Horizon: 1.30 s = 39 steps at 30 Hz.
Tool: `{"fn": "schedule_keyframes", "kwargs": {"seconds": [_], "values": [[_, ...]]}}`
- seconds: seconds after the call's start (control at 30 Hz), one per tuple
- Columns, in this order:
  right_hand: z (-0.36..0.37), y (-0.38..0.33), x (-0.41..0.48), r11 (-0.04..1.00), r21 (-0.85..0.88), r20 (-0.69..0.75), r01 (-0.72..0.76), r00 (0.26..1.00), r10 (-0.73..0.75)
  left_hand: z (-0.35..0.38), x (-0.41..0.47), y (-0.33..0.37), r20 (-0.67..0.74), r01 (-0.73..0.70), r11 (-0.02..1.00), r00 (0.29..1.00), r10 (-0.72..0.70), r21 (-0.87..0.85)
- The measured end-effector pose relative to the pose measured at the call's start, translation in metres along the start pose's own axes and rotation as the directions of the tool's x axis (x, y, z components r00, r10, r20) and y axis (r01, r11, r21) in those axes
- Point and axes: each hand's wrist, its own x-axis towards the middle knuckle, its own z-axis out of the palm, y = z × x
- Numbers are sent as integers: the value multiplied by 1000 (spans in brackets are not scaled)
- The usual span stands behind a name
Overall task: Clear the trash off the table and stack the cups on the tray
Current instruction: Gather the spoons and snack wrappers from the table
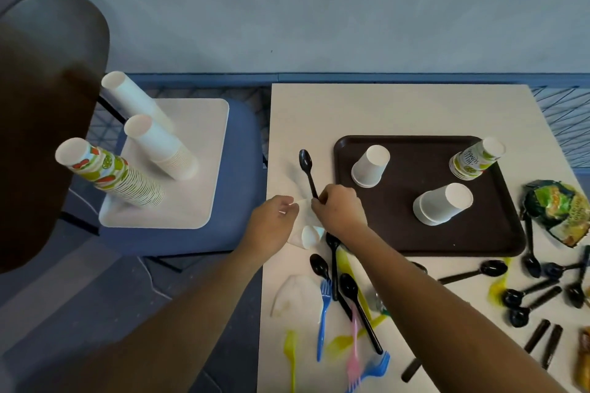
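One white table (383,105) fills the right of the frame, bearing a brown tray (415,233) with three upturned cup stacks (370,166). Left of the tray, the right hand (340,210) grips a black spoon (307,166) by its handle. The left hand (271,220) curls at a white napkin (305,217), its hold unclear. A small white cup (310,236) lies just below.

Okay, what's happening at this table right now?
A person is clearing a littered table. The right hand grips a black spoon by its handle; the left hand pinches white paper beside it. Three upturned cup stacks sit on the brown tray; plastic cutlery and a snack wrapper lie around.
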Motion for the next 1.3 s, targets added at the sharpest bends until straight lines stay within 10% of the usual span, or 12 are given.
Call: {"fn": "schedule_keyframes", "kwargs": {"seconds": [0.37, 0.8, 1.07, 1.3], "values": [[11, 30, -82, 975, 210, 3, 65, 998, -67, 20, -14, 5, -34, 30, 981, 999, -37, -194], [28, 51, -84, 967, -243, 160, -80, 980, 121, 32, -42, -7, -67, 51, 973, 995, -67, -225], [20, 52, -87, 979, 57, 107, -196, 976, 189, 38, -53, -11, -39, 123, 920, 988, -148, -372], [6, 42, -109, 961, 275, -6, 18, 1000, -17, 53, -60, -12, 11, 191, 924, 980, -199, -331]]}}
